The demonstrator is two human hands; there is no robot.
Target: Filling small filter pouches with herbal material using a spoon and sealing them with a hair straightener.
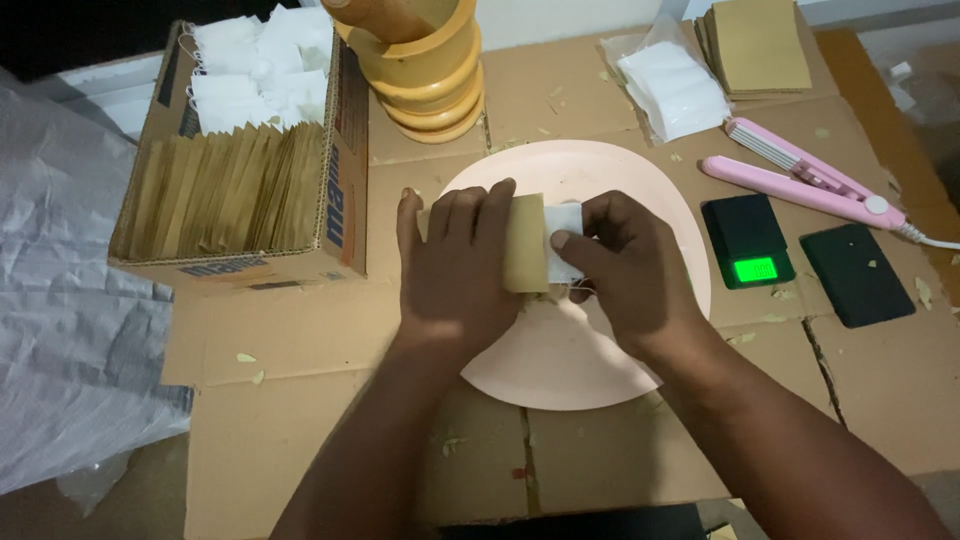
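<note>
White tea bag (pixel 563 240) half inside a brown paper envelope (pixel 524 243), both held over the pink plate (pixel 600 170). Right hand (pixel 625 265): thumb and fingers pinched together on the bag's exposed end. Left hand (pixel 455 265): fingers flat across the envelope, thumb out of sight beneath. Bag looks light, soft, easily torn; envelope thin, creases readily. Best held by the edges, lightly. Cardboard box (pixel 345 170) of filled envelopes to the left; small scale (pixel 748 240) and pink sealer (pixel 800 175) on the counter to the right.
</note>
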